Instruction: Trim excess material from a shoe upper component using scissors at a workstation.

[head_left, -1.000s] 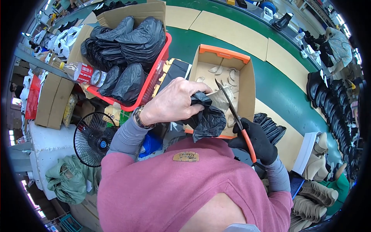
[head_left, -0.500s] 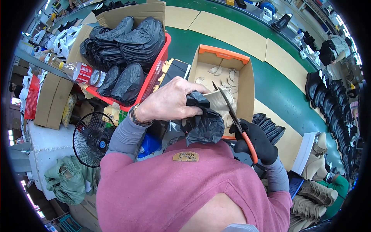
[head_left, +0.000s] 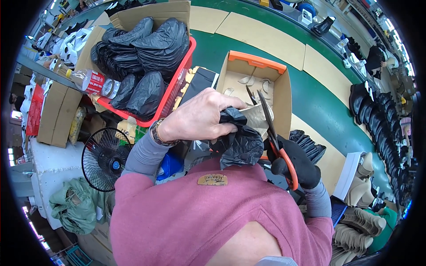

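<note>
My bare left hand (head_left: 197, 116) is closed on a piece wrapped in crinkled black plastic (head_left: 243, 148). A beige end (head_left: 257, 119) sticks out of the wrap, facing the scissors. In my right hand (head_left: 304, 165), which wears a black glove, are scissors (head_left: 289, 170) with orange handles. Their blades are parted and point away from me, lying across the beige end. Just beyond both hands stands an open cardboard box (head_left: 282, 91) with an orange rim, and several curved beige offcuts (head_left: 246, 80) lie in it.
At the left, a red basket (head_left: 181, 75) holds a carton with stacked black plastic-wrapped pieces (head_left: 162, 44) and a clear bottle (head_left: 95, 83). A black fan (head_left: 106, 159) stands nearer. More black pieces (head_left: 307, 146) lie right of the box. Black shoes (head_left: 377, 128) line the far right.
The scissor blades have spread wider, with their tips moving farther away. My left hand and the wrapped piece have shifted slightly to the right.
</note>
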### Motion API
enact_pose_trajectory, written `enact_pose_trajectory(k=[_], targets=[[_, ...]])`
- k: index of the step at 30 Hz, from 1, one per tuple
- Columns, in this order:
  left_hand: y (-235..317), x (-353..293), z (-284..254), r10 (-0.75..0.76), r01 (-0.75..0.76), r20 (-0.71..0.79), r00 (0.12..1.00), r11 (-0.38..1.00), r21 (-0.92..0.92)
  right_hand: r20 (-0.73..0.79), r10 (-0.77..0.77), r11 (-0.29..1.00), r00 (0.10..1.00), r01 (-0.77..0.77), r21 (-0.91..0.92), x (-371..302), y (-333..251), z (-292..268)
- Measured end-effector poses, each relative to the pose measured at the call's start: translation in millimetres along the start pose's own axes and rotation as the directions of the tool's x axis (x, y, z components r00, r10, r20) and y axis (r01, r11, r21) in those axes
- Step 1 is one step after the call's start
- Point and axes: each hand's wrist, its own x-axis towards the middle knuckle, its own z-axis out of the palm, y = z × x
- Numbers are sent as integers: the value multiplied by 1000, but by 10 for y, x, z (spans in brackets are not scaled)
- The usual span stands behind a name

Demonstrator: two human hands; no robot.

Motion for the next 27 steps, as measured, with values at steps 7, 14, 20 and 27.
enact_pose_trajectory(k=[7, 14, 20, 27], targets=[[-82, -6, -28, -10, 10, 31, 999, 1000, 13, -76, 50, 995, 996, -57, -87, 6, 21, 42], [-134, -21, -72, 93, -87, 27, 995, 980, -176, -148, -5, 1000, 989, 4, -4, 13, 51, 181], [-113, -10, -57, 83, -57, 125, 989, 978, -200, -20, -63, 997, 998, 64, 48, 88, 59, 121], [-83, 53, -65, 41, 5, 150, 988, 955, -295, -112, -217, 971, 970, 227, 81, 148, 190, 182]])
